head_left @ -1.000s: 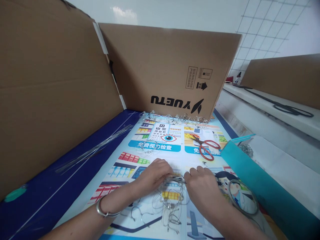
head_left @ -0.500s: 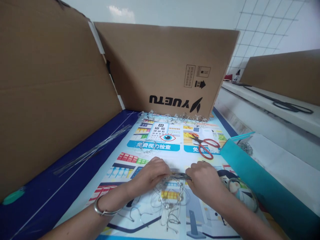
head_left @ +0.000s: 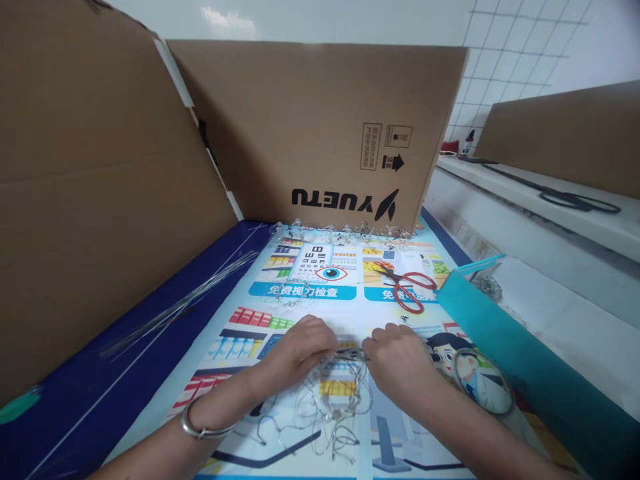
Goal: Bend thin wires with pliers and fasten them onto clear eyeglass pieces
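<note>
My left hand [head_left: 309, 341] is closed, with a silver bangle on its wrist, and pinches a strand of thin beaded wire [head_left: 340, 408]. My right hand [head_left: 397, 350] makes a fist a short way to the right, closed on the strand's other end. A dark grey, metal-looking stretch [head_left: 349, 355] spans the gap between the hands; whether it is bunched wire or a tool tip, I cannot tell. Below it the wire hangs in a tangled loop with clear beads, loose ends lying on the printed poster [head_left: 280, 417].
Red-handled scissors [head_left: 411, 293] lie beyond my right hand. A teal open box [head_left: 520, 360] with coiled wire stands at right, beside a wire coil [head_left: 487, 380]. Straight wires [head_left: 185, 303] lie at left. Beaded pieces [head_left: 345, 235] line the cardboard wall [head_left: 320, 127].
My right hand has moved closer to my left, narrowing the gap between them. The whole view has shifted slightly. Both hands stay closed.
</note>
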### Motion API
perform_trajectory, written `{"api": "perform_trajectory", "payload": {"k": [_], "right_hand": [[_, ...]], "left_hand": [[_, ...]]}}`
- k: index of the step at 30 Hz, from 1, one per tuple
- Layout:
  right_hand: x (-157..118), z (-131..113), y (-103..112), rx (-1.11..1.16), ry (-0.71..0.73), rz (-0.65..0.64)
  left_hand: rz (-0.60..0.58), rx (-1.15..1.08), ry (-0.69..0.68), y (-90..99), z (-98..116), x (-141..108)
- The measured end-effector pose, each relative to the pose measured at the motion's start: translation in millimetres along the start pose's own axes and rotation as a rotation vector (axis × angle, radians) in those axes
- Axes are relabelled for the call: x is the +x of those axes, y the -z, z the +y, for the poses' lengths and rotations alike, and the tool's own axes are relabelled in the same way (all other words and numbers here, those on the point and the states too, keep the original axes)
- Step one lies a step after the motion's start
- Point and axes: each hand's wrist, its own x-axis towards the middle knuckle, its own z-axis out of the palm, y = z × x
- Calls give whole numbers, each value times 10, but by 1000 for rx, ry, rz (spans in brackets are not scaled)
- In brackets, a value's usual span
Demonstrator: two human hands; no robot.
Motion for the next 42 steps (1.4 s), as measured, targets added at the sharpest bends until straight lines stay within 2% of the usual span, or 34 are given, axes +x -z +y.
{"api": "perform_trajectory", "payload": {"k": [12,23,33,42], "right_hand": [[5,-15,-80,-5,27,66],[-11,-61,-98,-57,25,107],[-19,-75,-102,-65,14,86],[-6,-95,-87,-41,-41,28]], "left_hand": [[32,74,-34,-47,-19,-3],[-2,130,-19,-72,0,-10],[-33,178,-14,-88,5,-9],[-9,212,17,-101,-2,-7]]}}
